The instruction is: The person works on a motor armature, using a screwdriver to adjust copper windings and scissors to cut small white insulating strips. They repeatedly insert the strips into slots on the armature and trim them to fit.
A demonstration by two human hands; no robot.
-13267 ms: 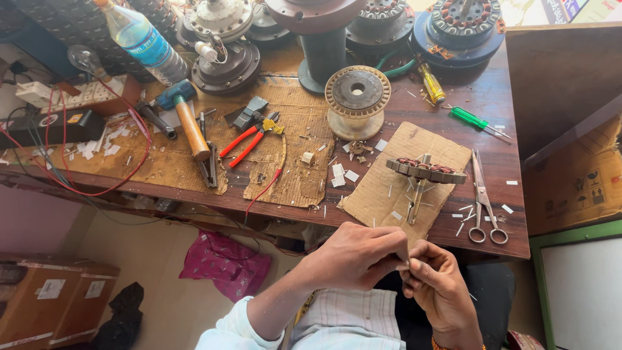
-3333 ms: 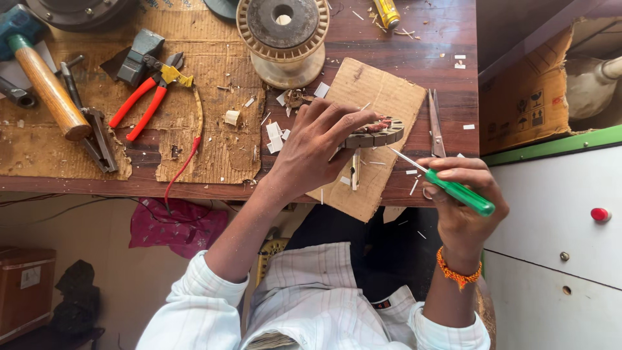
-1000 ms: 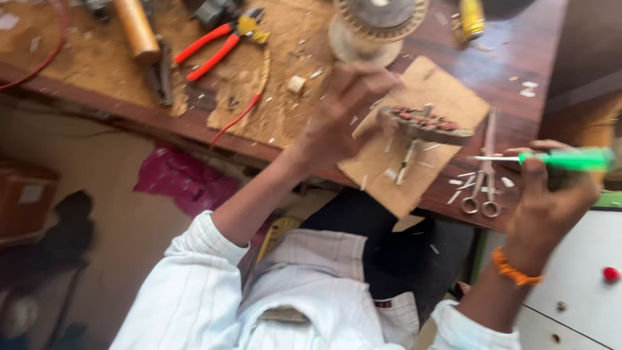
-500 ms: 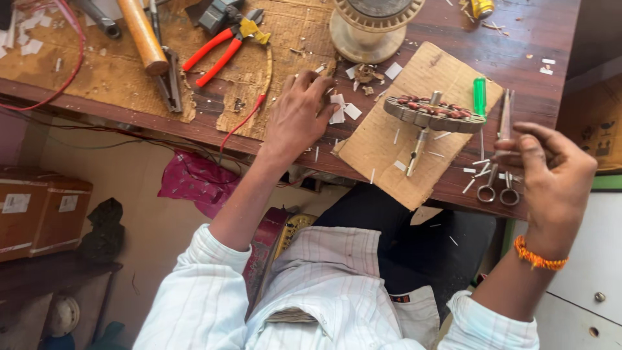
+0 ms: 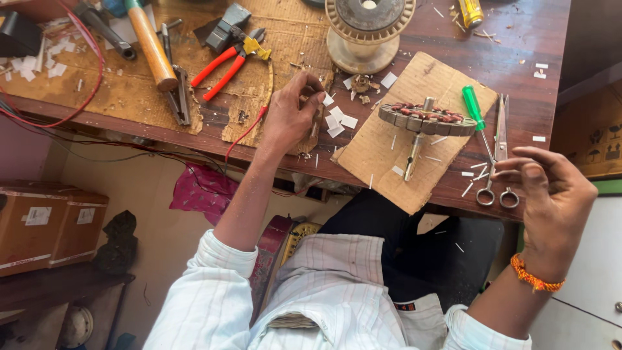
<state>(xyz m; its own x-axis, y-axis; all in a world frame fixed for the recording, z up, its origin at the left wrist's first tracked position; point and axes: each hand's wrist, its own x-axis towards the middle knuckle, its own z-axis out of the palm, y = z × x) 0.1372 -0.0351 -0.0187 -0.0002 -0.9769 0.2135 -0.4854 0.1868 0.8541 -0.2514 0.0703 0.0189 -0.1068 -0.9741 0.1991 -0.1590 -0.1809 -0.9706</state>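
Left hand (image 5: 293, 113) is reaching forward on an extended arm, fingertips (image 5: 317, 97) pinching down at the near edge of the wooden workbench (image 5: 518, 84). Right hand (image 5: 551, 194) is hovering empty off that workbench's right front corner, fingers loosely curled, orange thread band circling its wrist.

You're looking down at a dark brown wooden surface (image 5: 518, 48) that runs across the far side, scuffed and partly covered with worn cardboard sheets (image 5: 116, 84). Under it on the left there's a plain pale floor (image 5: 162, 233) with a crumpled pink bag (image 5: 201, 191) near the surface's edge. Further left sit two brown cardboard boxes (image 5: 45, 227) on a dark low shelf (image 5: 58, 288). On the right you've got a white cabinet (image 5: 596, 272). Light is bright and even, daylight-ish.
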